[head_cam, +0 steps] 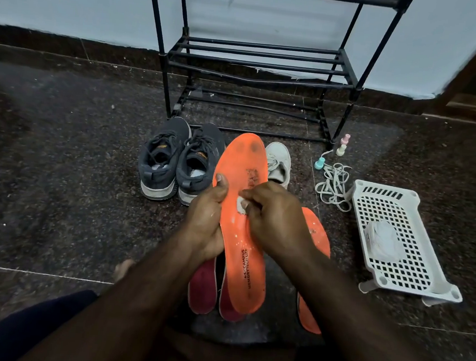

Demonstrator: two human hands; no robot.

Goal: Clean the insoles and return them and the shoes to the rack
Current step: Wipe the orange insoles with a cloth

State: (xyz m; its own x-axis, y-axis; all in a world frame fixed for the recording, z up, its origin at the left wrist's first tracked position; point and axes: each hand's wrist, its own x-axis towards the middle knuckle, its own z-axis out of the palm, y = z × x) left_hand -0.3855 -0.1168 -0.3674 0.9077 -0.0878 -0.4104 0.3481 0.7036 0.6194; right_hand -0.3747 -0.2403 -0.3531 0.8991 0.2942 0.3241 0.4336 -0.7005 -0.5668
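My left hand (206, 221) grips the left edge of an orange insole (244, 163), held upright above the floor. With its fingers curled, my right hand (273, 218) pinches a small white wipe (241, 204) against the insole's middle. A second orange insole (316, 240) lies on the floor under my right arm. Two maroon insoles (202, 290) lie below the held one. A pair of dark grey shoes (180, 160) stands to the left, and a white shoe (280, 161) shows behind the held insole. The black shoe rack (259, 63) stands behind them against the wall.
A white perforated plastic basket (399, 242) with a crumpled white wipe inside sits at the right. White laces (335, 186) and small pastel bottles (342, 145) lie near the rack's right leg. My bare foot (123, 268) rests at the lower left on the dark stone floor.
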